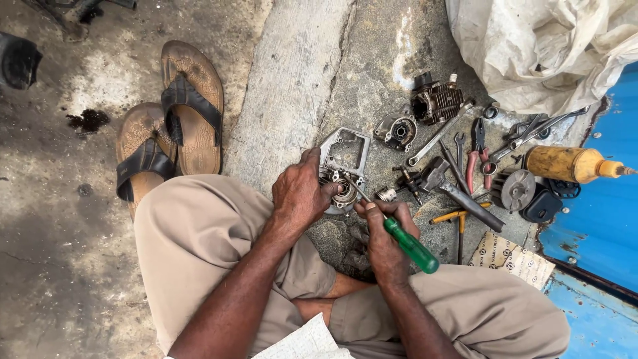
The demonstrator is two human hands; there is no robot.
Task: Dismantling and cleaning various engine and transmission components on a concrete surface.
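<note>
Centre frame: left hand [300, 193] grips the metal engine casing [344, 159]; right hand [385, 229] clasps a green-handled screwdriver [399, 234], tip in the casing.

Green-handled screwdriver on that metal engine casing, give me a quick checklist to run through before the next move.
1. Right hand grips the green-handled screwdriver: ok.
2. Screwdriver tip seated in the round bearing hole of the grey metal engine casing: cannot tell, fingers hide it.
3. Left hand steadies the casing: ok.
4. Casing resting flat on the stone slab: cannot tell.
5. Red-handled pliers and steel spanner close by on the right: ok.
6. Small loose parts beside the casing kept apart from the shaft: ok.
</note>
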